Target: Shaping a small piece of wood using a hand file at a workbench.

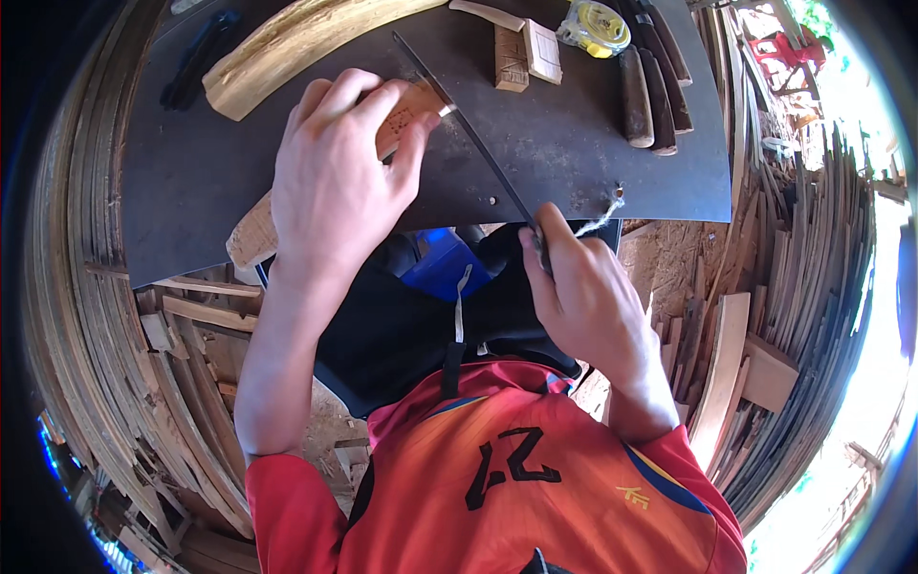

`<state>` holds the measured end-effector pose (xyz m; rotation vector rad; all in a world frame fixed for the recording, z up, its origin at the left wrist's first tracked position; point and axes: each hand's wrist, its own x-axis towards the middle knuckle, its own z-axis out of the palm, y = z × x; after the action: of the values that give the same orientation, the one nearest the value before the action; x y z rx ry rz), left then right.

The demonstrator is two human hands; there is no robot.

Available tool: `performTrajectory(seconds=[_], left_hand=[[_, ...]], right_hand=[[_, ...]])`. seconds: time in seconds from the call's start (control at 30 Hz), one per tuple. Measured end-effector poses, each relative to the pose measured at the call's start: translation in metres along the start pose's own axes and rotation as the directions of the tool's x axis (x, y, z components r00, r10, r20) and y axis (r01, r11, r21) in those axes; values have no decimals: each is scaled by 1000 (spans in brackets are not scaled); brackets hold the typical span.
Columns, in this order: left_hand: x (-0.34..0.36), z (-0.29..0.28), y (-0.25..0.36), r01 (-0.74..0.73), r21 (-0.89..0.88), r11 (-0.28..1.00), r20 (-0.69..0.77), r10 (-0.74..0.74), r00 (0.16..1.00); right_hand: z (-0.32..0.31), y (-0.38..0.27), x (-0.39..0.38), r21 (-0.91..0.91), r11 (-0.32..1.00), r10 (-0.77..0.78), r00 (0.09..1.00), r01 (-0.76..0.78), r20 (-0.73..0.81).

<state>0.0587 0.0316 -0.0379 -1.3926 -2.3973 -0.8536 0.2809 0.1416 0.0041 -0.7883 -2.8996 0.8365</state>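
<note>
My left hand (339, 163) is closed over a piece of wood (400, 117), fingers along its far side and thumb near its pale end. A wooden length (253, 232) shows under my left wrist at the table edge; my hand hides whether it is the same piece. My right hand (583, 277) grips the near end of a long, thin, dark file (492, 167). The file slants away to the upper left, and its middle lies against or just over the wood's pale end, beside my left thumb.
On the dark tabletop (574, 182) lie a curved rough timber (306, 48), two small wood blocks (512, 57), a yellow tape measure (598, 29) and several wooden-handled tools (660, 100). Stacked wood strips line the left (96, 239) and right (794, 287). A blue object (445, 263) sits below the table edge.
</note>
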Motion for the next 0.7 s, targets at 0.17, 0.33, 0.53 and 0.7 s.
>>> performTrajectory(seconds=[0.17, 0.33, 0.53, 0.7], left_hand=[[1, 1, -2, -14, -2, 1000, 20, 14, 1000], [1, 0, 0, -14, -24, 1000, 33, 15, 999], [-1, 2, -1, 7, 13, 1000, 17, -8, 1000], [2, 0, -1, -28, -40, 999, 68, 31, 997]], right_hand=[[-11, 10, -23, 85, 993, 74, 993, -82, 95], [6, 4, 15, -45, 990, -139, 988, 136, -65], [-7, 8, -20, 3, 1000, -9, 1000, 9, -11], [-8, 2, -14, 16, 1000, -5, 999, 4, 34]])
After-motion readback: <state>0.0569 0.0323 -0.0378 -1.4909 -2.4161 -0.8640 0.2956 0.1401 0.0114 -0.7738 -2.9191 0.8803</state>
